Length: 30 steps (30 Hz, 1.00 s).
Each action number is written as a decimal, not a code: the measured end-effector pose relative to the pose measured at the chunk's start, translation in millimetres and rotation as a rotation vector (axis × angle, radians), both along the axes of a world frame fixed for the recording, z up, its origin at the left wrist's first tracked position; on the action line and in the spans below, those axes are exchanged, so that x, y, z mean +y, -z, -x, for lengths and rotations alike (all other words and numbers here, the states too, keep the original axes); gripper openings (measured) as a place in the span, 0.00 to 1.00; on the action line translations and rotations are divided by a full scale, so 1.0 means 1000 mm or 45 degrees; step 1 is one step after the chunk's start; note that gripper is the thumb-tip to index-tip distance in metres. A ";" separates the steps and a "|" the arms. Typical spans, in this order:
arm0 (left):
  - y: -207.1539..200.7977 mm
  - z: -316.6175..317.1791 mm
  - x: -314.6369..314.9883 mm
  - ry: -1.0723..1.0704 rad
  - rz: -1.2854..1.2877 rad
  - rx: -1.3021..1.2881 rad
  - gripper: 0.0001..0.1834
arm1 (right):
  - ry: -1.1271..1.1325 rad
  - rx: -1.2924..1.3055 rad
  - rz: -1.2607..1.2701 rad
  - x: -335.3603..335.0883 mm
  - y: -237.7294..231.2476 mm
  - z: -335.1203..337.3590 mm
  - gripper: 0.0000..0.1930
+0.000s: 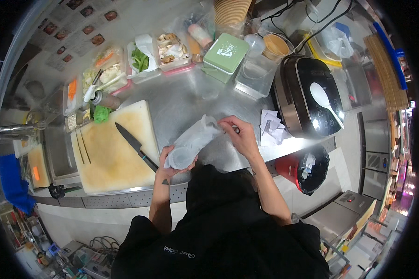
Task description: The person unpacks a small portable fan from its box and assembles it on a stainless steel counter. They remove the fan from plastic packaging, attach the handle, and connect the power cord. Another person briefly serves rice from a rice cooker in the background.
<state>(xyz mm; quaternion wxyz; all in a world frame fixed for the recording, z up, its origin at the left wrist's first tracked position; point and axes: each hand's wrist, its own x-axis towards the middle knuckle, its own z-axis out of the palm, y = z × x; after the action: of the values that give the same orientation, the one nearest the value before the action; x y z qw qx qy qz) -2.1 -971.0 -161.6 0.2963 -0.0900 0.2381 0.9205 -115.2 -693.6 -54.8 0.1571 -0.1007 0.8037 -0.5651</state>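
A translucent white plastic bag (194, 142) is held over the steel counter, just in front of my body. Its lower left end has a round, cup-like outline inside; what it contains is not clear. My left hand (172, 162) wraps that end from below, fingers closed on it. At the upper right end, my right hand (239, 136) pinches the bag's loose edge between thumb and fingertips. To the left, a knife (134, 143) with a dark blade lies on a cream cutting board (109, 162), its handle pointing toward my left hand. Two chopsticks (83, 146) rest on the board's left side.
Behind the board stand tubs of cut vegetables (139, 58) and mushrooms (171, 49). A green-lidded box (226, 52) and a clear container (255, 76) sit farther back. On the right are a rice cooker (307, 97) with a white spoon (325, 102), paper slips (271, 128) and a red bin (286, 166).
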 end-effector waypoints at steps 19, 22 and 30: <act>-0.043 0.079 0.034 -0.151 1.124 0.217 0.24 | 0.180 -0.688 0.248 0.060 0.009 -0.065 0.17; -0.028 0.084 0.034 -0.418 1.131 0.263 0.23 | 0.312 -0.545 0.234 0.058 0.004 -0.076 0.17; -0.019 0.109 0.039 -0.592 1.318 0.193 0.29 | 0.643 -0.194 0.216 0.045 -0.033 -0.088 0.13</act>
<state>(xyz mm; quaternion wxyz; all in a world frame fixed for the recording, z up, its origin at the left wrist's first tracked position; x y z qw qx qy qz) -111.1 -932.1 -142.8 -0.0147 -0.2071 0.6526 0.7287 -27.0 -648.7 -21.8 0.0623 0.1326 0.7390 -0.6576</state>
